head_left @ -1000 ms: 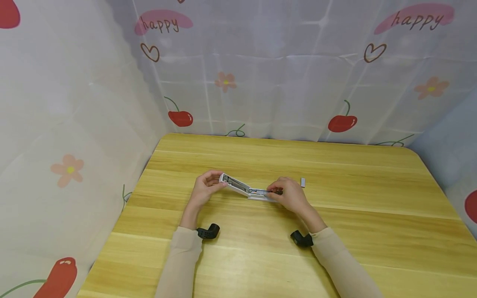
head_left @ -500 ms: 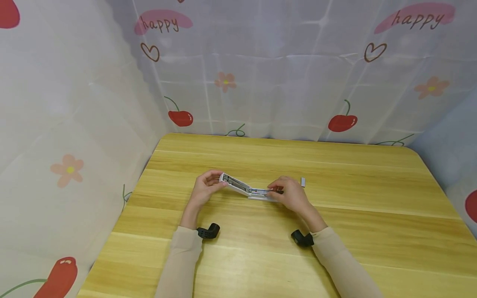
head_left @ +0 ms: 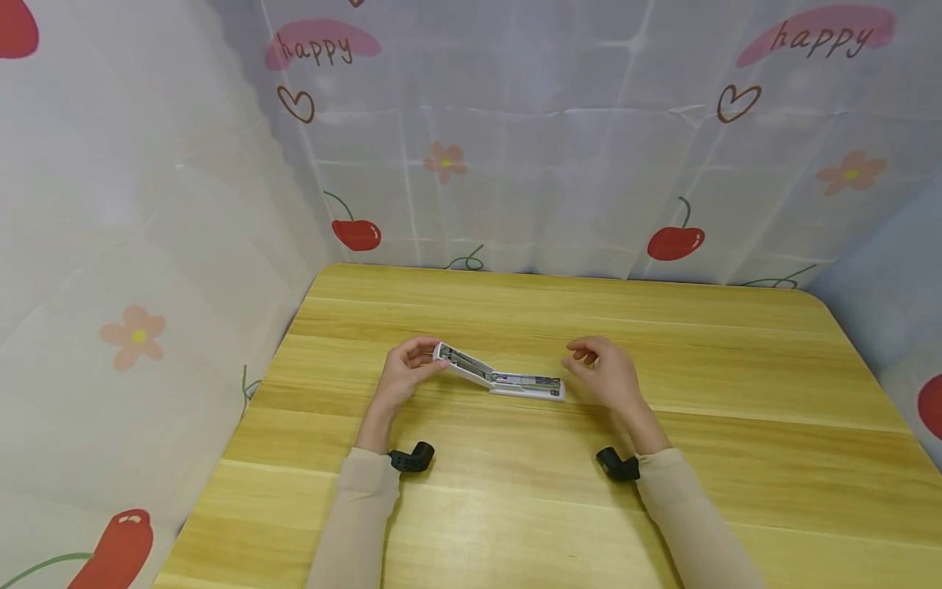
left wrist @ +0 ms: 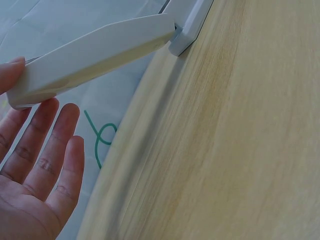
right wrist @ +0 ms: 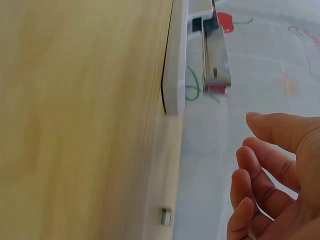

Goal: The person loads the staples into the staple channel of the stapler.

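Note:
A white stapler (head_left: 528,393) lies on the table with its top arm swung up and back to the left, so the metal insides show. My left hand (head_left: 401,375) pinches the raised end of that arm between thumb and fingertips, the other fingers spread in the left wrist view. To the right of the stapler's base, apart from it, is my right hand (head_left: 611,378), holding nothing, its fingers loosely bent. The right wrist view shows the metal staple magazine (right wrist: 216,55) above the base. A small grey staple strip (right wrist: 166,216) lies on the table there; in the head view the right hand hides it.
The wooden table (head_left: 500,507) reaches back to a printed curtain (head_left: 545,164) with cherries and flowers. Black wrist cameras sit on both forearms, the left one (head_left: 412,457) and the right one (head_left: 616,465).
My right hand has let go of the stapler's magazine and moved right, uncovering the front of the base and covering the staple strip. The left hand and the stapler stay in place.

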A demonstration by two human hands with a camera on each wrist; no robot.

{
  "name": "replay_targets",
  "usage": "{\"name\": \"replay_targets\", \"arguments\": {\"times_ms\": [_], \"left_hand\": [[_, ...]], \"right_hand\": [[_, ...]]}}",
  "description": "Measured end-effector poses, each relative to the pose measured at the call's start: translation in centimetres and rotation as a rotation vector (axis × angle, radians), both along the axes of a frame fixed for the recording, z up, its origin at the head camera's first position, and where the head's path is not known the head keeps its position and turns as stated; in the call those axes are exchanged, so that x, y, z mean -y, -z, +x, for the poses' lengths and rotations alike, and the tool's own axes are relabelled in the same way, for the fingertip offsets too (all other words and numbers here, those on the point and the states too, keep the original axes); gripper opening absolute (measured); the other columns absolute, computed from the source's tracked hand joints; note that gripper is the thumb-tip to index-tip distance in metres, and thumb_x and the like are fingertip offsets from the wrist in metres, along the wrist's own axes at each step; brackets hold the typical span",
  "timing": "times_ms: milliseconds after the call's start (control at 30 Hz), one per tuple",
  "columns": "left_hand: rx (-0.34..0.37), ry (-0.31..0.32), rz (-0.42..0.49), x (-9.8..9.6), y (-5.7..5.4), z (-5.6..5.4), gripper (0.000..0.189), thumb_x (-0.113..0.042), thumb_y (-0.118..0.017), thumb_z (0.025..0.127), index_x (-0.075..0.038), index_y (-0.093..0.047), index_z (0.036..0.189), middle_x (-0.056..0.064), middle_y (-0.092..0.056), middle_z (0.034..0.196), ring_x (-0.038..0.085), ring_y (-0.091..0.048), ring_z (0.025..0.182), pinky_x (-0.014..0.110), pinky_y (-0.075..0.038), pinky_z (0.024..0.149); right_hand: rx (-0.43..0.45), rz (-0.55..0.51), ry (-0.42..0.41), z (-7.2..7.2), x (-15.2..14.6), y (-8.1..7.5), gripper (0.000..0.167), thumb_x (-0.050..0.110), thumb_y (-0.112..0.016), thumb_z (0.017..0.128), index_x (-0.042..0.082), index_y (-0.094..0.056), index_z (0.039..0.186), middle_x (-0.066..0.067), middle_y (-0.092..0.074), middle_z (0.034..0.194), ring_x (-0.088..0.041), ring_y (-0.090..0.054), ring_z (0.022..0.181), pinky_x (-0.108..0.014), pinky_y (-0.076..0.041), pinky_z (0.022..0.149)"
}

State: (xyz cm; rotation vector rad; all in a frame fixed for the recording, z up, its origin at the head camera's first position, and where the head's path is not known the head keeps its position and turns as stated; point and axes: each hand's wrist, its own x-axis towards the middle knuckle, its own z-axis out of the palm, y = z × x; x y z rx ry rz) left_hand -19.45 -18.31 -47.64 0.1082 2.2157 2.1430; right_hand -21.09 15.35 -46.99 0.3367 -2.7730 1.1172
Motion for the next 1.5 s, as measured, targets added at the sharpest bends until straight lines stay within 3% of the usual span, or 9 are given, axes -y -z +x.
{"name": "replay_targets", "arguments": {"times_ms": [333, 533, 933, 1267, 1500], "left_hand": [[-0.025, 0.003, -0.017, 0.1, 0.3, 0.1, 0.040, -0.001, -0.073, 0.085, 0.006, -0.059, 0.122, 0.008, -0.065, 0.107, 0.012, -0.063, 0.089, 0.022, -0.054, 0.079], [-0.020, 0.003, -0.009, 0.0, 0.3, 0.1, 0.039, 0.001, -0.072, 0.085, 0.007, -0.059, 0.122, 0.008, -0.065, 0.107, 0.012, -0.063, 0.088, 0.023, -0.054, 0.078], [-0.014, 0.001, -0.002, 0.0, 0.2, 0.2, 0.040, 0.001, -0.072, 0.085, 0.007, -0.059, 0.122, 0.006, -0.065, 0.106, 0.013, -0.063, 0.089, 0.025, -0.055, 0.079], [-0.009, 0.006, -0.003, 0.1, 0.1, 0.2, 0.039, 0.000, -0.071, 0.085, 0.005, -0.060, 0.122, 0.013, -0.064, 0.110, 0.013, -0.063, 0.090, 0.030, -0.056, 0.082], [-0.017, 0.014, 0.002, 0.2, 0.1, 0.1, 0.041, -0.001, -0.072, 0.085, 0.006, -0.059, 0.123, 0.008, -0.065, 0.106, 0.012, -0.064, 0.089, 0.032, -0.056, 0.083]], "right_hand": [[0.005, -0.023, 0.160, -0.8, -2.7, 0.8, 0.034, 0.019, -0.074, 0.087, -0.002, -0.066, 0.113, -0.014, -0.067, 0.091, -0.028, -0.062, 0.082, -0.034, -0.045, 0.071], [0.086, 0.033, 0.217, -1.0, -3.6, 1.4, 0.038, 0.029, -0.073, 0.088, 0.000, -0.064, 0.111, -0.013, -0.067, 0.092, -0.028, -0.062, 0.083, -0.032, -0.044, 0.068], [0.226, 0.136, 0.231, -1.3, -4.2, 2.1, 0.040, 0.043, -0.074, 0.084, 0.008, -0.067, 0.103, -0.008, -0.067, 0.093, -0.023, -0.060, 0.080, -0.030, -0.040, 0.060], [0.186, 0.145, 0.242, -1.2, -3.9, 2.1, 0.029, 0.031, -0.074, 0.086, 0.006, -0.069, 0.100, -0.010, -0.069, 0.090, -0.025, -0.061, 0.077, -0.030, -0.040, 0.057], [0.169, 0.149, 0.249, -1.1, -3.8, 2.0, 0.023, 0.026, -0.071, 0.088, 0.004, -0.069, 0.096, -0.012, -0.070, 0.089, -0.026, -0.062, 0.075, -0.029, -0.039, 0.054]]}}
